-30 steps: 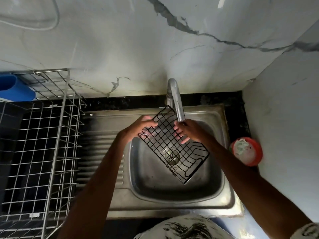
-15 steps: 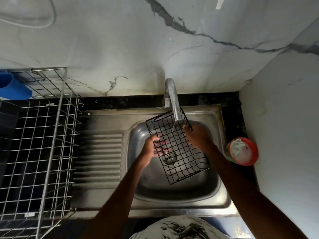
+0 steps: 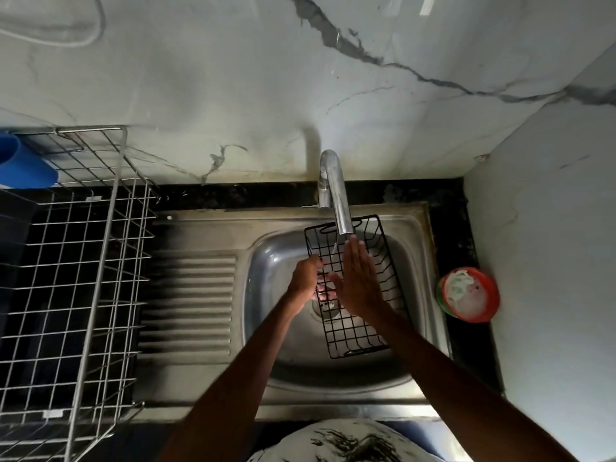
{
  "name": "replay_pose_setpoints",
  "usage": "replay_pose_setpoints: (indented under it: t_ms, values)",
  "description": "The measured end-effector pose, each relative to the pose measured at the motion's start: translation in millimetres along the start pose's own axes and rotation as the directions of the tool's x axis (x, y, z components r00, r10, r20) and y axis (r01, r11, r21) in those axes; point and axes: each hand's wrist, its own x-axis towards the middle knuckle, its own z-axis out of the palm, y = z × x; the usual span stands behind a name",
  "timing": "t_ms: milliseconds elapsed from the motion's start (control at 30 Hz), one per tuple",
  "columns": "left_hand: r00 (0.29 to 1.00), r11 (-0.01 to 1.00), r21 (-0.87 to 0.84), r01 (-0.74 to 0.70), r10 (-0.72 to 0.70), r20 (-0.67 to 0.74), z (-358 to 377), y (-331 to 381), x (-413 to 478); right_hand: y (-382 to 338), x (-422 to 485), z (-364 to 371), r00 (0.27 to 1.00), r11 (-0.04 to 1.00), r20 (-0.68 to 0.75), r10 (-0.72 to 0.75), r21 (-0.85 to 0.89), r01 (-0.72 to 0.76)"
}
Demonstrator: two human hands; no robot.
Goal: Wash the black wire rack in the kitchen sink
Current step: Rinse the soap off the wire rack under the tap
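The black wire rack (image 3: 353, 331) is held over the steel sink bowl (image 3: 266, 261), its far end under the chrome tap (image 3: 336, 195). A thin stream of water falls from the spout onto the rack. My left hand (image 3: 305, 278) grips the rack's left edge with curled fingers. My right hand (image 3: 358, 278) lies flat on the rack's grid, fingers straight and pointing toward the spout. The drain shows through the wires below my hands.
A ribbed draining board (image 3: 190, 305) lies left of the bowl. A large silver wire dish rack (image 3: 66, 278) stands further left, with a blue cup (image 3: 23, 165) at its back. A red tub of white soap paste (image 3: 468, 295) sits right of the sink, by the wall.
The rack has turned from a diagonal to nearly lengthwise under the tap. My right hand left the rack's right edge and now lies flat on the grid. My left hand kept hold of the left edge.
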Motion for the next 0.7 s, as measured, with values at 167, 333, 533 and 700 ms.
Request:
replay_pose_setpoints:
  t_ms: [167,333,533,700]
  values:
    - [0.986,0.986,0.048,-0.157,0.159,-0.043,2,6,-10,-14,-2,11,0.983,0.963,0.049,-0.174,-0.199,0.181]
    - [0.983,0.987,-0.015,-0.162,0.16,-0.089,-12,3,2,8,9,-1,0.976,0.979,-0.096,-0.198,-0.068,0.192]
    - [0.975,0.977,-0.071,-0.201,0.192,-0.112,-8,6,-1,-20,7,4,0.924,0.919,-0.066,-0.376,-0.157,0.362]
    - [0.971,0.971,-0.099,-0.215,0.203,-0.123,-14,13,-1,-10,18,-7,0.977,0.994,-0.187,-0.106,-0.027,0.103]
